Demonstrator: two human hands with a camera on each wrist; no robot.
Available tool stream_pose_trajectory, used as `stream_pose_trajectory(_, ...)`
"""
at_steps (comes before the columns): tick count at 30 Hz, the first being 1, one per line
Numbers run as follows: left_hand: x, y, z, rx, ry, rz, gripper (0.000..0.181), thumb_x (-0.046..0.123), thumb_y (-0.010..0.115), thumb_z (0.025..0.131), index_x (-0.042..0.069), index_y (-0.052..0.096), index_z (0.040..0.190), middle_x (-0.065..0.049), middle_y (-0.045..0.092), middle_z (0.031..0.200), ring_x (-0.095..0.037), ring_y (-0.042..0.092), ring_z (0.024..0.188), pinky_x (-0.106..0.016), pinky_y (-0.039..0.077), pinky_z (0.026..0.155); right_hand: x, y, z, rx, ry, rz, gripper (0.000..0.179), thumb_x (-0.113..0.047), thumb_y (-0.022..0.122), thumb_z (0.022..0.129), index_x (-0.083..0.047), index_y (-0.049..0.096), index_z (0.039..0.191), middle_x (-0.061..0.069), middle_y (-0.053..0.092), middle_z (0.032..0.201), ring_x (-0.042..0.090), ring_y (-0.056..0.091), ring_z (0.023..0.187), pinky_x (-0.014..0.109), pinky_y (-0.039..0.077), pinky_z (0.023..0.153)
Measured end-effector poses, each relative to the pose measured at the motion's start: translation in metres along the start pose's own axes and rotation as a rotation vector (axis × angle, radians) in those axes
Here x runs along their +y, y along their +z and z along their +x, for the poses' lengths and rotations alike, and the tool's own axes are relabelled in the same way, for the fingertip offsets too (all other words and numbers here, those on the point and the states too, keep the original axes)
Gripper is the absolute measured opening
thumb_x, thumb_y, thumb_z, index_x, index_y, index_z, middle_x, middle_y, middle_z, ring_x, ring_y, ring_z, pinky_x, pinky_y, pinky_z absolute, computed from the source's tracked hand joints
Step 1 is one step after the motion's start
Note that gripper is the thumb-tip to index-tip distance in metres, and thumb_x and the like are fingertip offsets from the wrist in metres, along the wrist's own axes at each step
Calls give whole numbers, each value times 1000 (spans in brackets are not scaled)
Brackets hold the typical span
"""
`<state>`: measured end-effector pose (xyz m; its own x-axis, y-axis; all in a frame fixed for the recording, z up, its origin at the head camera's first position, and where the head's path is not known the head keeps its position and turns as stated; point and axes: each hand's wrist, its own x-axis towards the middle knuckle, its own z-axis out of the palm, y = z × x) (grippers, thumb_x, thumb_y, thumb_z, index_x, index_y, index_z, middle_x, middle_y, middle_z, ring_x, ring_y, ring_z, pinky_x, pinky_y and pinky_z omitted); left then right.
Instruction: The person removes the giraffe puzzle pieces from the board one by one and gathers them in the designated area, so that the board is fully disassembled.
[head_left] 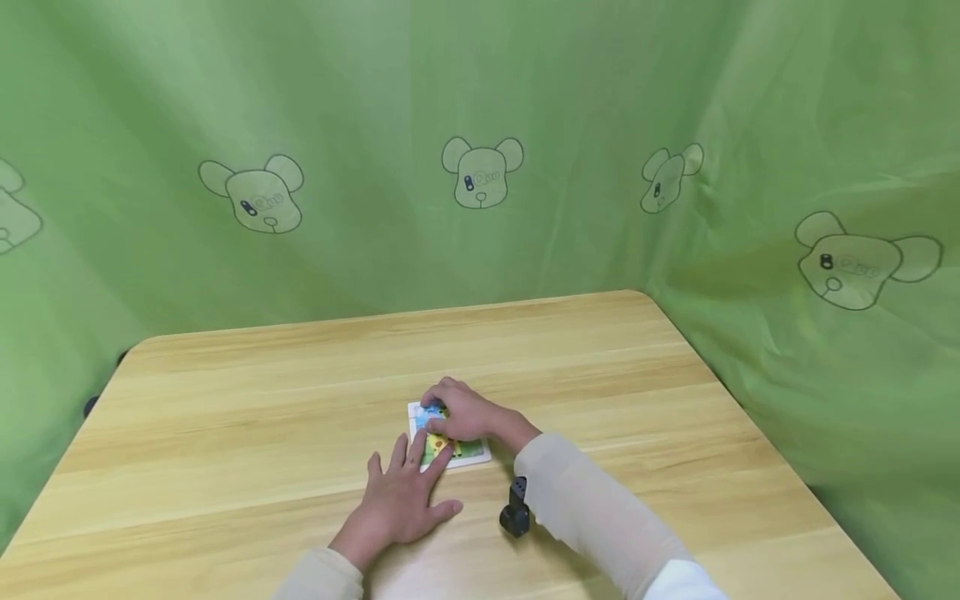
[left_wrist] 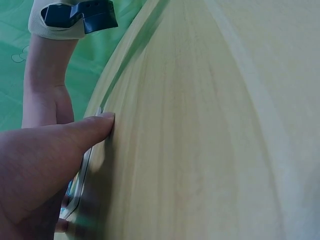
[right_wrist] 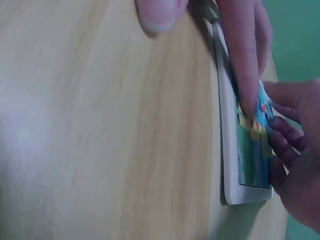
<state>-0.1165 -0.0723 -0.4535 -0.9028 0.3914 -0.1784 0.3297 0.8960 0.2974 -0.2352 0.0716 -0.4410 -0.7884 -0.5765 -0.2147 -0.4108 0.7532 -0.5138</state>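
A small jigsaw puzzle with a bright picture lies in a white-rimmed tray on the table. My left hand lies spread at its near side. Its straight index finger presses on the yellow part of the picture, and the thumb sticks out sideways, apart from the tray. From the far right, my right hand reaches over the puzzle with bent fingers. Its thumb and fingertips pinch a blue puzzle piece whose pale edge stands up beside the thumb. The right palm hides part of the picture.
The wooden table has rounded corners. Behind it and along its right side hangs a green curtain with printed bear heads. A black wrist camera juts from the right sleeve, low over the tabletop.
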Motion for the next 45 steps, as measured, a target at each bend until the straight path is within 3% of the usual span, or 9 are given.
stream_pose_trajectory(5, -1, 1, 0, 0, 1, 7, 74, 67, 43, 87, 29, 28, 149, -17, 14, 157, -44, 16, 140, -73, 16, 100, -1, 2, 0, 18, 3, 12, 39, -28, 55, 95, -16, 53, 132, -1, 49, 119, 14, 46, 107, 35, 41, 97)
stream_pose_trajectory(15, -2, 2, 0, 7, 4, 2, 74, 67, 42, 88, 28, 29, 149, -18, 15, 156, -44, 16, 140, -73, 17, 100, 1, 11, 1, 123, -17, 43, 25, -27, 56, 95, -20, 55, 119, -4, 54, 113, 14, 50, 108, 46, 34, 98)
stream_pose_trajectory(21, -2, 2, -2, 3, 3, -7, 73, 67, 41, 88, 28, 28, 149, -17, 14, 157, -43, 15, 141, -73, 15, 100, 0, 14, 2, 152, -50, 60, 19, -24, 57, 95, -20, 54, 113, -8, 55, 86, 11, 51, 80, 36, 32, 82)
stream_pose_trajectory(24, -3, 2, -1, 6, 5, -14, 73, 67, 41, 88, 29, 28, 149, -17, 14, 157, -43, 15, 141, -73, 15, 101, -1, 14, 1, 165, -47, 57, 18, -24, 57, 95, -20, 54, 112, -8, 53, 79, 11, 49, 72, 35, 31, 81)
stream_pose_trajectory(34, -6, 8, 2, 2, -6, -21, 73, 66, 43, 88, 31, 27, 149, -16, 12, 157, -43, 12, 142, -73, 13, 102, 2, 15, 1, 190, -31, 68, 19, -25, 56, 95, -21, 55, 114, -7, 53, 78, 10, 49, 70, 37, 33, 84)
stream_pose_trajectory(45, -6, 8, 1, 24, -3, -8, 73, 67, 43, 87, 31, 29, 149, -16, 14, 157, -43, 14, 141, -72, 14, 102, 14, 11, -4, 217, -12, 109, 21, -24, 57, 95, -19, 57, 115, -5, 53, 78, 10, 48, 68, 27, 40, 67)
